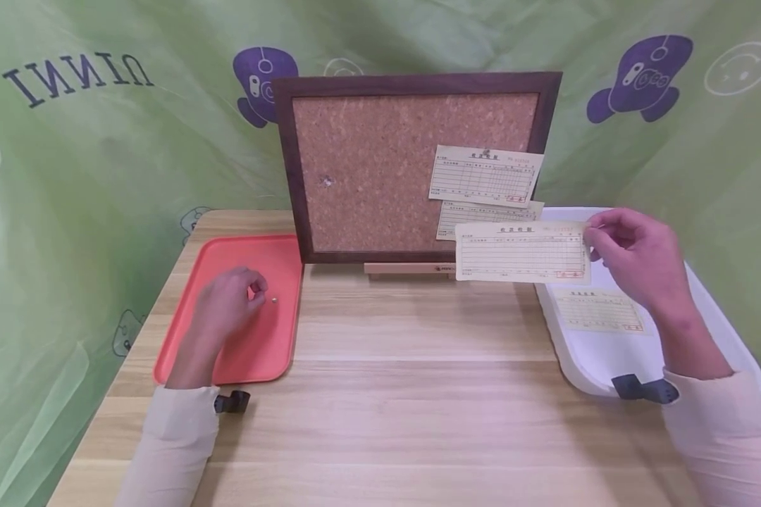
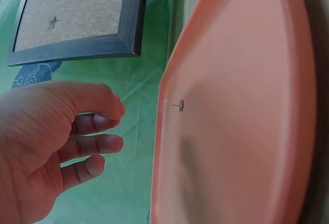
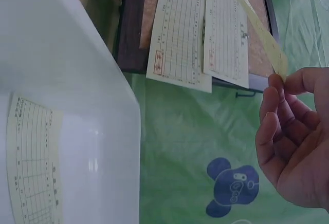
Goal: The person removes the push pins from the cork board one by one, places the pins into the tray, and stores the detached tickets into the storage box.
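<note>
A small metal thumbtack (image 1: 275, 301) lies point up on the red tray (image 1: 260, 355). Just beside it, my left hand (image 1: 223, 310) hovers with loosely curled fingers; nothing shows between them in the left wrist view. My right hand (image 1: 647, 260) pinches the right edge of a printed receipt slip (image 1: 523, 252) between thumb and index finger. That slip hangs in front of the cork board (image 1: 368, 162), overlapping the lower right of it. Behind are two more slips on the board, an upper slip (image 1: 485, 176) with a tack at its top and a partly covered lower slip (image 1: 447, 220).
A white tray (image 1: 571, 359) stands at the right with a receipt slip (image 1: 599, 311) inside. The dark-framed board leans on a wooden stand (image 1: 406, 268) at the table's back. Left on the cork is a small silvery spot (image 1: 327, 181). A green printed curtain (image 1: 133, 155) hangs behind.
</note>
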Tool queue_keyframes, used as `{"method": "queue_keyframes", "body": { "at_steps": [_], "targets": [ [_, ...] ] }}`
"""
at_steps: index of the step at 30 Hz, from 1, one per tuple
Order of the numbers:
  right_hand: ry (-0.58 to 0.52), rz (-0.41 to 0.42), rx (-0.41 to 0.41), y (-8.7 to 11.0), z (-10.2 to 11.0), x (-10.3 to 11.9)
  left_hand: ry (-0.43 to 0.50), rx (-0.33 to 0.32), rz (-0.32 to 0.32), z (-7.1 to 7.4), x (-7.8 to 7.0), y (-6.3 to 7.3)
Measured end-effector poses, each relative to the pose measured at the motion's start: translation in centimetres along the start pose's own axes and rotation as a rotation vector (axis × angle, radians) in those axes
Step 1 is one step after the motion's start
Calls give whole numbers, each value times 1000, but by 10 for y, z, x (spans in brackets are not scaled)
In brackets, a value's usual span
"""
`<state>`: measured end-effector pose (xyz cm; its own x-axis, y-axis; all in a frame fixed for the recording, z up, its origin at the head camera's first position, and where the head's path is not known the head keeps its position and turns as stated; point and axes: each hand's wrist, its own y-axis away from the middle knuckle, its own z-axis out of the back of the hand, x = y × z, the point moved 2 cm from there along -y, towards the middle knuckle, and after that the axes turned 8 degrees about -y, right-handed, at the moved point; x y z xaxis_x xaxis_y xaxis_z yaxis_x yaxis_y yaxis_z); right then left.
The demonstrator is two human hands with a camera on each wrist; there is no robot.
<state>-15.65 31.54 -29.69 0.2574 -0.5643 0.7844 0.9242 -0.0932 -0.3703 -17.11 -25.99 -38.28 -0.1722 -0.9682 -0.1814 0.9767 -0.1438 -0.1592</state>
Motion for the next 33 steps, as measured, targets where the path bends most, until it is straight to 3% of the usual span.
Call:
{"method": "queue_keyframes", "body": {
  "at_steps": [12,23,33],
  "targets": [
    [117,-91,93,2,29,-31,-10,92,19,-8,6,1],
    [189,-183,137,5,45,-55,7,124,35,-11,6,1],
    [268,-223,173,9,60,-64,7,127,16,-15,6,1]
  ]
}}
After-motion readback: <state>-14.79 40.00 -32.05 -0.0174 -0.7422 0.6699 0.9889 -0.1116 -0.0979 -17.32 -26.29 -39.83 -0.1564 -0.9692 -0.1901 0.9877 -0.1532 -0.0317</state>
